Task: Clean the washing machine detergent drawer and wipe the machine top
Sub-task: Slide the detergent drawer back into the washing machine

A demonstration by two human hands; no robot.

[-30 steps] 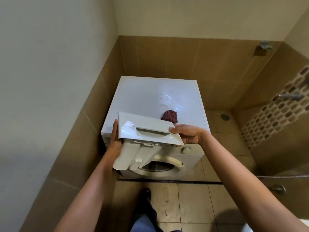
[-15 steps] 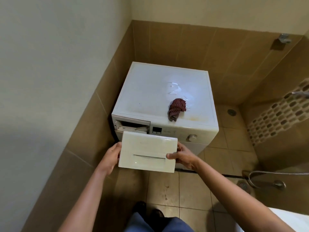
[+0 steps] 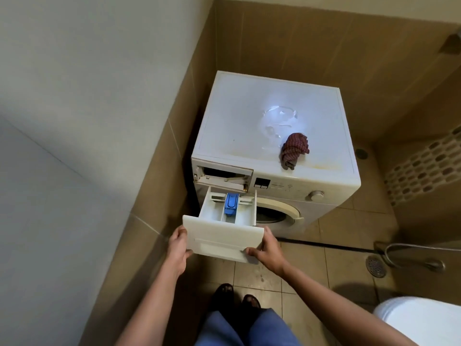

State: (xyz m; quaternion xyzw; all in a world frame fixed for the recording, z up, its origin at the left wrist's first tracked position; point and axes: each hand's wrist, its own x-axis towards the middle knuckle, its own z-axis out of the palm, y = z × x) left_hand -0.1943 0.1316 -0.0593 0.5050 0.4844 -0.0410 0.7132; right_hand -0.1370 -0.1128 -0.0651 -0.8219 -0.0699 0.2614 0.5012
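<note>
The detergent drawer (image 3: 219,237), judged light, stiff, possibly slippery plastic, is held just below its empty slot in the washing machine (image 3: 237,116), the left hand (image 3: 178,248) and right hand (image 3: 269,250) fingers grasping its front-panel ends.

Single wide-angle head camera, standing height, facing forward-down; washing machine (image 3: 237,121) near, centre-right of view.

Machine top (image 3: 237,126) bears a crumpled cloth (image 3: 294,149) beside water (image 3: 279,118).

brown wall tiles (image 3: 287,46) rise halfway up pale painted walls (image 3: 99,71); tan floor tiles (image 3: 349,260) hold a round drain (image 3: 375,265) near a white toilet (image 3: 421,320).
</note>
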